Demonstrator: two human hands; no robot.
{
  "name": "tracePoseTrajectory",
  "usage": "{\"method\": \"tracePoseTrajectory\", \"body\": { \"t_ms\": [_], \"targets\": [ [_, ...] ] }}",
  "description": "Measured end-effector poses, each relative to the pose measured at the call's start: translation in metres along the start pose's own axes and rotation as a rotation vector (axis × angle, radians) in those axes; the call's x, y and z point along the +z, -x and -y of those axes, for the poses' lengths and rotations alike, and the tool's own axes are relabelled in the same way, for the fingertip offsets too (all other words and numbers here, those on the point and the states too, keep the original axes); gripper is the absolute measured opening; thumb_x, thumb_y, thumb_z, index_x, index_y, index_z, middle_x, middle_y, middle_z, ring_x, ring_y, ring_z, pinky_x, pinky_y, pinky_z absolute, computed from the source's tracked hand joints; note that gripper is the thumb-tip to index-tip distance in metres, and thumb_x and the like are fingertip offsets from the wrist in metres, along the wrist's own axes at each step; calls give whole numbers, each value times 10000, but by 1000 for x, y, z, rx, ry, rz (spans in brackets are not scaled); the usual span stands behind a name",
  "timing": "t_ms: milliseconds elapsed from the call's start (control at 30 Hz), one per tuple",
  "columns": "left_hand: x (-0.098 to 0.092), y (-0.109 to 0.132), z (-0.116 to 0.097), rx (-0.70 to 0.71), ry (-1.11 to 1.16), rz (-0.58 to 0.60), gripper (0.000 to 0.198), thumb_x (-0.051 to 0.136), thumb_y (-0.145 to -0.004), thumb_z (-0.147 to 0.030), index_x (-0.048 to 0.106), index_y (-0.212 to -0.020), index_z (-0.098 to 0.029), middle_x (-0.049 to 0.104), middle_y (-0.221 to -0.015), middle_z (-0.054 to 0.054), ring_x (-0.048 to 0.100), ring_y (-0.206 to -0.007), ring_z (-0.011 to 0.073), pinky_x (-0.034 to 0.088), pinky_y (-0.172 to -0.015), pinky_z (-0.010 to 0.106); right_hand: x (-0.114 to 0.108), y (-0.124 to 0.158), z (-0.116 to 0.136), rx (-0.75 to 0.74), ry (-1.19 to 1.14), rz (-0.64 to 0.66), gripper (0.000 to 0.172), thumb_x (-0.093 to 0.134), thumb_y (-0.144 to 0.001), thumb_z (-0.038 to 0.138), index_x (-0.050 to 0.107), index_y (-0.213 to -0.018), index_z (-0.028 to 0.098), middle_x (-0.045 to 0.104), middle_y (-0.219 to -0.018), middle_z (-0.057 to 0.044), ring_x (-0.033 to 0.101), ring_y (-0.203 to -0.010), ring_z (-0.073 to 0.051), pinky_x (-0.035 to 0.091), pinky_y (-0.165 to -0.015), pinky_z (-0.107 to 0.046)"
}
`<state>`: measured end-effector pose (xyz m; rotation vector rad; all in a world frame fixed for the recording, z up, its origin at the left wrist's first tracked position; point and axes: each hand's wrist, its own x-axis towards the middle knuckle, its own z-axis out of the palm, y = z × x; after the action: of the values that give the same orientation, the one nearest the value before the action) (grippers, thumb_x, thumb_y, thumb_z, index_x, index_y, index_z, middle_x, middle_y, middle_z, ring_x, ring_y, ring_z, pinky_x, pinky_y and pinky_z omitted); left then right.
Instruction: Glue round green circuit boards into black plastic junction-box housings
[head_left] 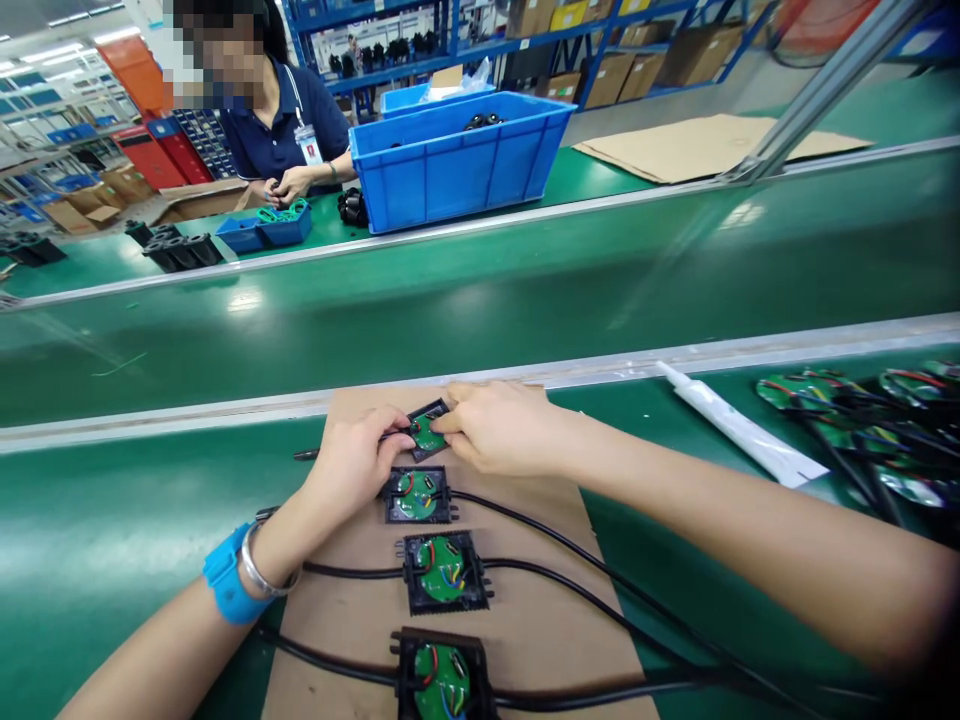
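Observation:
At the far end of a cardboard sheet (pixel 337 600), my left hand (pixel 358 450) pinches the black cable (pixel 306 455) where it enters a small black housing. My right hand (pixel 506 428) is closed at the right side of this housing, its fingertips pressing on the round green circuit board (pixel 427 432) inside. These fingers partly cover the board. Nearer to me lie a second housing (pixel 391 510), a third housing (pixel 472 598) and a fourth housing (pixel 480 650) in a row, each with a green board, coloured wires and black cables at both sides.
A white tube (pixel 739 425) and a pile of green boards with black cables (pixel 885 430) lie to the right. Beyond the green belt (pixel 480 310), a person (pixel 289 120) handles small parts beside a blue crate (pixel 457 165). Flat cardboard (pixel 697 148) lies behind a metal post (pixel 817 105).

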<state>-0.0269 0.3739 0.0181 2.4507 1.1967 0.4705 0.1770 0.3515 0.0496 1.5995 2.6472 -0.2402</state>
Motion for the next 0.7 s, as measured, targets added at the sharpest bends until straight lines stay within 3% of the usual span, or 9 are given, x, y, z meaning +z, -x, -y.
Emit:
{"method": "tracePoseTrajectory", "body": {
  "t_ms": [200, 467, 600, 700],
  "targets": [
    [1, -4, -2, -57, 24, 10, 107, 615, -859, -182, 664, -954, -196, 731, -939, 12, 680, -839, 192, 518, -810, 316, -3, -1, 6, -23, 26, 62, 283, 451, -852, 203, 726, -786, 185, 660, -803, -97, 603, -649, -201, 277, -504, -276],
    [-10, -7, 12, -156, 204, 154, 215, 564, -867, -190, 682, -1046, -205, 731, -1032, 4, 676, -922, 166, 502, -851, 282, 12, 3, 2, -54, -22, 9, 312, 433, -865, 192, 730, -958, 220, 645, -801, -101, 581, -684, -204, 333, -580, -289],
    [-15, -9, 12, -198, 174, 181, 122, 608, -840, -230, 718, -892, -217, 743, -950, -13, 681, -850, 167, 505, -776, 276, 21, 5, 4, -21, -61, -10, 315, 416, -881, 196, 719, -968, 204, 640, -856, -107, 579, -695, -194, 343, -598, -289],
    [-14, -7, 2, -153, 62, 123, 114, 614, -820, -195, 718, -859, -219, 745, -928, -10, 674, -845, 177, 483, -774, 281, 21, 6, 5, -20, -59, -15, 304, 422, -876, 200, 720, -937, 203, 635, -840, -106, 587, -707, -201, 337, -597, -289]
  ]
}}
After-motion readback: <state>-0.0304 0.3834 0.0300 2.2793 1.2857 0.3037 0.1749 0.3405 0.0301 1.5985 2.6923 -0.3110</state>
